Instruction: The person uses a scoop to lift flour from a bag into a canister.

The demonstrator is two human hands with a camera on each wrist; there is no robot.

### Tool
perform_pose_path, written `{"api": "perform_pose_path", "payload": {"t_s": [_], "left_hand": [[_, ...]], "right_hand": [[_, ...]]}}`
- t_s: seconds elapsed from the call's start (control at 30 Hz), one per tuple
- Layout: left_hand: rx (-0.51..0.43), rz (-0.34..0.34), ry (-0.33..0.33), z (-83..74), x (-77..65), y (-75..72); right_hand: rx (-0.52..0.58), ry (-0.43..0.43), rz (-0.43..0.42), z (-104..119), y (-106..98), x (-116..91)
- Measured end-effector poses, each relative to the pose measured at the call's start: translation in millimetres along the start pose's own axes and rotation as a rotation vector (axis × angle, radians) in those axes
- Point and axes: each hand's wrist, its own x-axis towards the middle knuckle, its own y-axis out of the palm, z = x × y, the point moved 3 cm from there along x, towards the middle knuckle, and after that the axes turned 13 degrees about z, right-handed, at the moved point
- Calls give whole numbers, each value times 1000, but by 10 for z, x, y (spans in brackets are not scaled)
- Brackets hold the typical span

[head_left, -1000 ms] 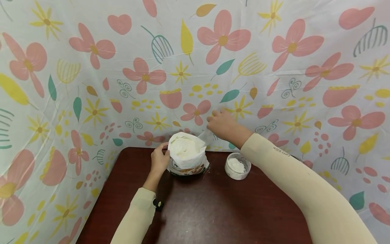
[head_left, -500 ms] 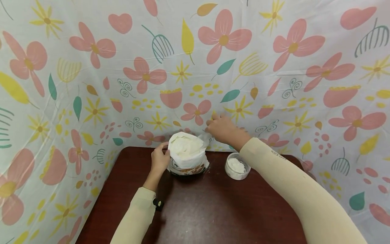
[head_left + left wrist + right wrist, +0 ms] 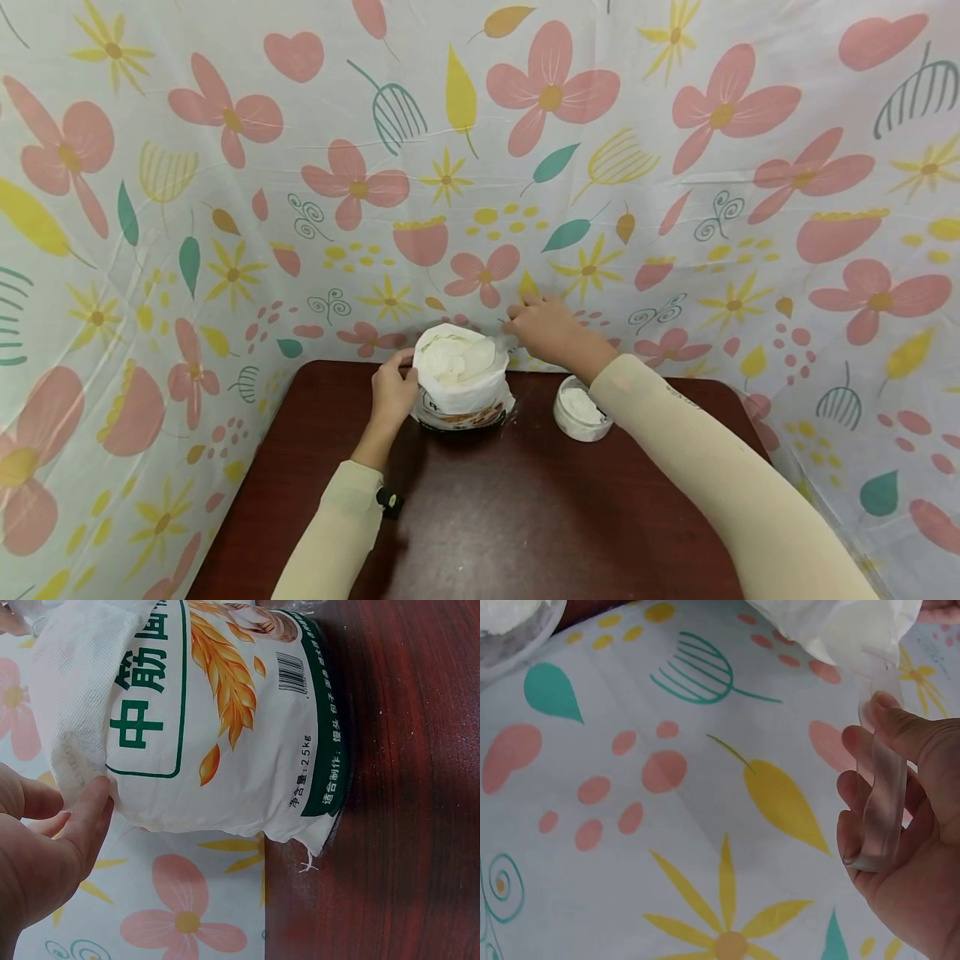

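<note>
A white flour bag [image 3: 468,398] stands at the back of the table, its top folded down and white flour [image 3: 448,360] showing inside. My left hand [image 3: 393,393] pinches the folded rim on the bag's left side; in the left wrist view, thumb and fingers meet at that cloth edge. With my right hand [image 3: 551,332], to the right of the bag, I grip the handle of a clear plastic scoop [image 3: 885,799]. The scoop's front end reaches into the bag's mouth, partly hidden in the right wrist view. Right of the bag stands a round clear tub [image 3: 581,430] holding white flour.
The dark red-brown table [image 3: 480,517] ends at a flower-printed cloth [image 3: 465,208] hanging close behind the bag and along the left. My right forearm passes just beside the tub. Specks of flour lie between bag and tub.
My right hand has moved slightly left and down, bringing the scoop further into the bag's mouth over the flour. The left hand and the bag have stayed in place.
</note>
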Motion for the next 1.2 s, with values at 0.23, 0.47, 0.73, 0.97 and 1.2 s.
{"api": "perform_pose_path", "payload": {"t_s": [0.23,0.47,0.73,0.97,1.2], "left_hand": [[5,7,-17,-2,-9,2],[2,11,-22,-4,-16,10],[7,7,-23,-4,-19,6],[11,13,-39,-4,-14,1],[24,4,-35,-3,-2,-3]], "right_hand": [[6,-10,-49,35,66,-31],[61,5,-67,77,139,-35],[121,-10,-127,157,228,-57],[151,-13,-191,214,330,-68],[153,-7,-274,271,391,-89]]}}
